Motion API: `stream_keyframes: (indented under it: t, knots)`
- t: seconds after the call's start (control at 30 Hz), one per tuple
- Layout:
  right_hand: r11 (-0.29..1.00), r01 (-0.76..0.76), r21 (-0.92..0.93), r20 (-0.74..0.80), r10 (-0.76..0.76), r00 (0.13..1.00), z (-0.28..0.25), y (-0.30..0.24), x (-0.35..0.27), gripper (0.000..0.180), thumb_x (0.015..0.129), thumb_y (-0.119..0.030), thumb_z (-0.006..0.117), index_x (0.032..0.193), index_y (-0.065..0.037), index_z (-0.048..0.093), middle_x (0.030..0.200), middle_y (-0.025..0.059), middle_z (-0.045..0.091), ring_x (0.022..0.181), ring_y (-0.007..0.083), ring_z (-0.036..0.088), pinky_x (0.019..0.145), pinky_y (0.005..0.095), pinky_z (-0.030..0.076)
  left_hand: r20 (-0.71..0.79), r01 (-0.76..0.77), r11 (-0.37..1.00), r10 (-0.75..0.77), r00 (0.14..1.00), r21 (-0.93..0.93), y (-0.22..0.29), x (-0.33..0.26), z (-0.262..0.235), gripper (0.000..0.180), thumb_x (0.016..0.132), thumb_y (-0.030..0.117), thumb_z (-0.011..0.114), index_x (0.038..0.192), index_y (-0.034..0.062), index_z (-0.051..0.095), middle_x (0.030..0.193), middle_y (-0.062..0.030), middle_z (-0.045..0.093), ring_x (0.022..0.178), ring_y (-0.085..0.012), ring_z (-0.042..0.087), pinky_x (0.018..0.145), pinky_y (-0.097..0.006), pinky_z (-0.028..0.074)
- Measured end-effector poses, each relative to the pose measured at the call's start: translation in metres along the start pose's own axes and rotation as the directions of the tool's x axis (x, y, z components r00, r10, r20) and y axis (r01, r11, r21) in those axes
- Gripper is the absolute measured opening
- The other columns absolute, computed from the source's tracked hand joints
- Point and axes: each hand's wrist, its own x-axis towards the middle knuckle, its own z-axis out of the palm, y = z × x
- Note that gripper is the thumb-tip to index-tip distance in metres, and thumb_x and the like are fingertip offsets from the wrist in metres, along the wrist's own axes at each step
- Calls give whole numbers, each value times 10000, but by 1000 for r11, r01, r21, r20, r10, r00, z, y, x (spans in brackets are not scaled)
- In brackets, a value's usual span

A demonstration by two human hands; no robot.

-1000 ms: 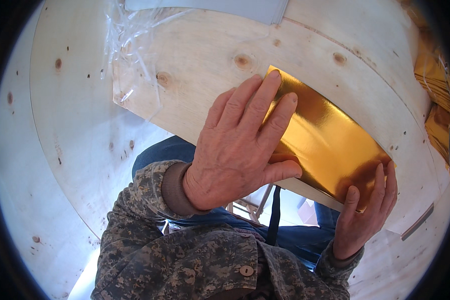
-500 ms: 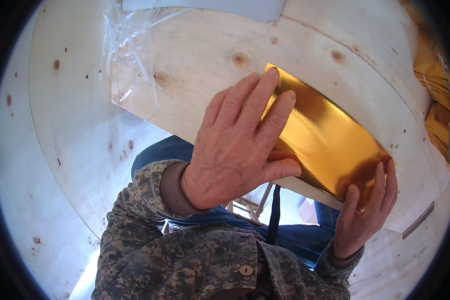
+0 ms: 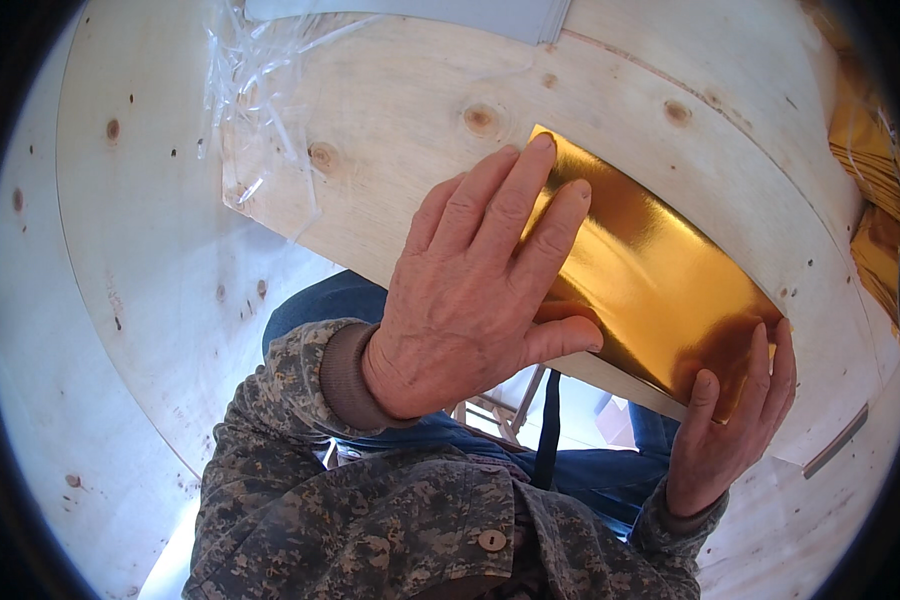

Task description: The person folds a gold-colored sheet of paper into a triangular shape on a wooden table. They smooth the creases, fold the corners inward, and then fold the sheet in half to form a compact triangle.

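Note:
A shiny gold foil sheet (image 3: 660, 270) lies on the pale plywood table (image 3: 390, 150), close to its near edge. My left hand (image 3: 480, 280) rests over the sheet's left end, fingers stretched out and apart, with the thumb reaching across its near left part. At the opposite end, my right hand (image 3: 735, 420) lies along the sheet's right edge. Its fingers are extended on the gold surface and its thumb stands apart at the near corner. Both palms cover parts of the sheet's ends.
Clear plastic strips (image 3: 260, 90) lie tangled at the upper left of the table. A stack of pale grey sheets (image 3: 470, 12) sits at the far edge. Gold bundles in clear wrap (image 3: 870, 140) are at the far right. A grey strip (image 3: 836, 442) lies at the lower right.

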Motion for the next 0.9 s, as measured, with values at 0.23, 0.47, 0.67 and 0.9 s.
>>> stream_keyframes:
  t: [0.23,0.47,0.67,0.9]
  knots:
    - [1000,14,-10,-33,-14,999,1,4,-2,532,1038,-483,478,1435,-133,530,1502,149,485,1354,340,492,1087,508,462,-7,-13,1000,13,1000,16,0,1,0,938,867,787,474,1408,23,536,1483,-266,443,1325,-400,480,1086,-473,411]
    - [1000,-30,11,21,29,999,-4,-3,2,495,1035,-408,517,1411,-89,552,1494,171,486,1342,359,499,1085,497,460,8,-3,999,2,1000,40,3,3,1,920,886,775,475,1388,7,544,1492,-267,432,1327,-398,481,1095,-480,401]
    - [984,-30,177,21,26,999,-12,5,1,598,855,-234,749,1359,24,557,1455,255,479,1323,433,471,1077,505,410,36,-64,996,62,997,67,7,8,-6,906,911,750,481,1406,-7,520,1508,-242,431,1357,-390,462,1112,-481,386]
    - [982,-14,190,3,14,1000,-19,8,1,576,865,-284,736,1338,8,583,1443,238,500,1304,411,499,1052,491,437,55,-23,992,16,998,121,17,0,-9,892,912,756,450,1419,25,507,1497,-242,442,1337,-415,467,1094,-491,398]
